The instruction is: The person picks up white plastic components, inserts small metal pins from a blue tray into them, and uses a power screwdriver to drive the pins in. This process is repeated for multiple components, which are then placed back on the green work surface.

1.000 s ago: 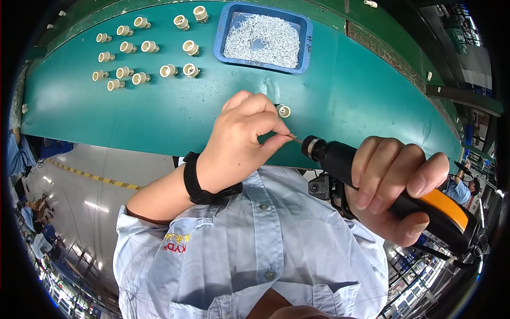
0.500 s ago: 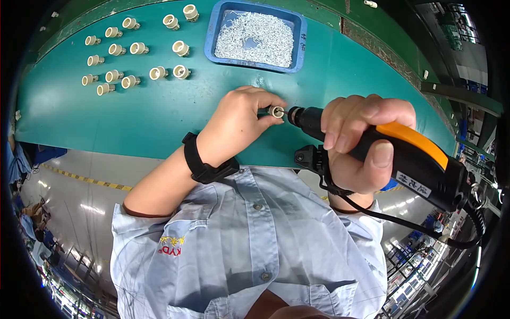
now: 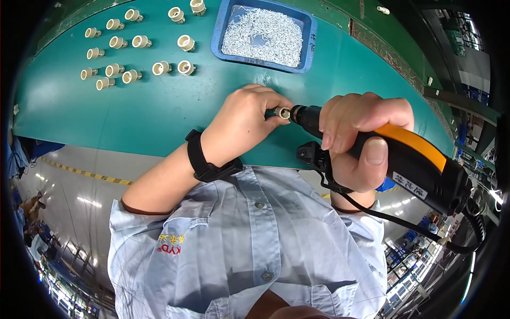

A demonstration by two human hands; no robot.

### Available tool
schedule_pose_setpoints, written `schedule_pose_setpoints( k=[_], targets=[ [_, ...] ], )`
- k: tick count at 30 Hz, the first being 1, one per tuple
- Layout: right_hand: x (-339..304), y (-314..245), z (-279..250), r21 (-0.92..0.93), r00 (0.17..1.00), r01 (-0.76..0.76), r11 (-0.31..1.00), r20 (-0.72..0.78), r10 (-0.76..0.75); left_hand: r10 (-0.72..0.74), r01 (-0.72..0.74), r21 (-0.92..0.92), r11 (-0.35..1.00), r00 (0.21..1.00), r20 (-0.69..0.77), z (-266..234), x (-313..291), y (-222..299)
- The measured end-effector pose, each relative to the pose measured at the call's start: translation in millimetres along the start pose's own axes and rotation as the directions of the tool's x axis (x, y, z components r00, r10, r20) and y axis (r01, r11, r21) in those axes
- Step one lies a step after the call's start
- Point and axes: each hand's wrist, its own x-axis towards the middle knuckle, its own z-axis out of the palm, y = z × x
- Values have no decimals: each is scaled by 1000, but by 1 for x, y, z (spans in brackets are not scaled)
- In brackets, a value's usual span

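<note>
Between the thumb and fingers of my left hand (image 3: pixel 249 114) is a small cream lamp holder (image 3: pixel 284 113), its open end turned toward the right. My right hand (image 3: pixel 366 130) is wrapped round a black electric screwdriver (image 3: pixel 414 165) with an orange strip along its body. The tool's nose (image 3: pixel 305 117) points left and sits right up against the mouth of the lamp holder. Whether the bit touches a screw inside cannot be made out. Black straps with small devices circle both wrists.
Several cream lamp holders (image 3: pixel 114 69) lie spread over the green table (image 3: pixel 175 114) at the far left. A blue tray (image 3: pixel 217 40) of small silvery screws (image 3: pixel 263 37) stands at the far middle. From the screwdriver's rear a black cable (image 3: pixel 481 228) runs off at the right.
The lamp holder and the screwdriver's nose have come closer together, hiding the bit that showed between them. My left hand has shifted slightly right. The whole view has moved a little.
</note>
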Motion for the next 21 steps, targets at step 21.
schedule_pose_setpoints(
  k=[21],
  targets=[
    [-24,-50,-80,269,877,481,835,-137,-461,249,-322,484,814,946,209,-1,99,85]
  ],
)
